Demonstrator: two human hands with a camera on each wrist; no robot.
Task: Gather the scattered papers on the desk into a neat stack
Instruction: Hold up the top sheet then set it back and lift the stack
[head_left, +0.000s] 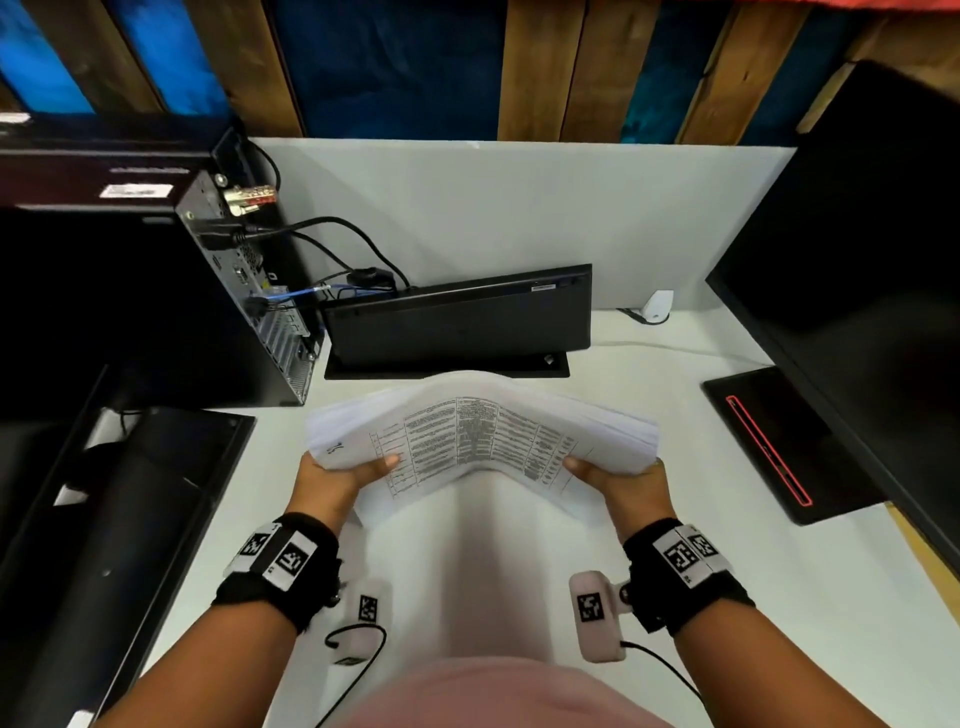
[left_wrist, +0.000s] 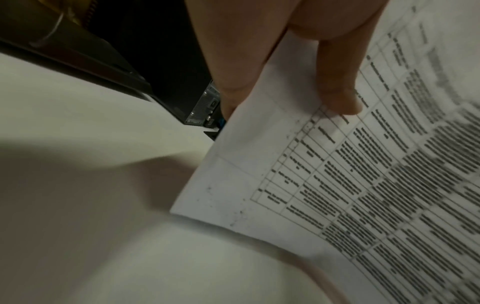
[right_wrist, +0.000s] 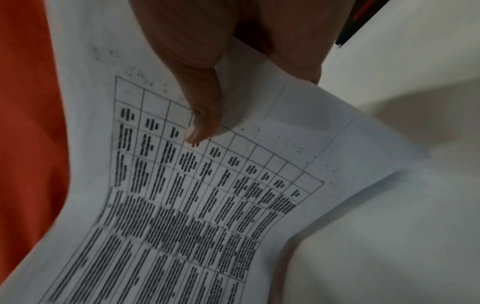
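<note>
A thick stack of white papers is lifted above the white desk, bowed upward in the middle, its top sheet printed with a table. My left hand grips its left side, thumb on top and fingers underneath. My right hand grips the right side the same way. In the left wrist view the thumb presses the printed sheet. The right wrist view shows the thumb on the table print of the papers, with the fingers hidden beneath.
A black keyboard leans upright just behind the papers. A desktop computer case with cables stands at the left, a monitor and its red-lined base at the right, another dark monitor at the near left.
</note>
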